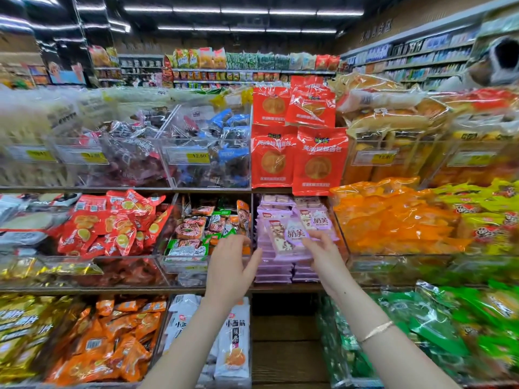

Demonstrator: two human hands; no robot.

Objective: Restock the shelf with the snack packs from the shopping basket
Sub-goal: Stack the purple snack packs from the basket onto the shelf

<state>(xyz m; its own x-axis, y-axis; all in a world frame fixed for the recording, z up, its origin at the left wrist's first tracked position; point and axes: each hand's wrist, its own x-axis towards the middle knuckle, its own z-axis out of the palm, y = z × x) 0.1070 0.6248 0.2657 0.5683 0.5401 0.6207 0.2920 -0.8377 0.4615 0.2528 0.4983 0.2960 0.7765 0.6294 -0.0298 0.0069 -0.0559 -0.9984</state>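
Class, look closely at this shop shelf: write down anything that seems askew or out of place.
One red bread pack on the top shelf hangs down over the shelf edge, lower than the one beside it. A purple pack, held by the right hand, lies slanted across the neat purple stacks.

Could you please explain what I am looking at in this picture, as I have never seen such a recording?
There is no machine here: a person stocks snacks in a shop with bare hands. The single picture comes from a camera worn on the head, looking forward and down, so you see as that person sees. The right hand holds a purple snack pack by its edge on the stack of purple packs on the middle shelf. The left hand is open beside it and holds nothing. Red bread packs stand above, orange packs lie to the right. The shopping basket is not in view.
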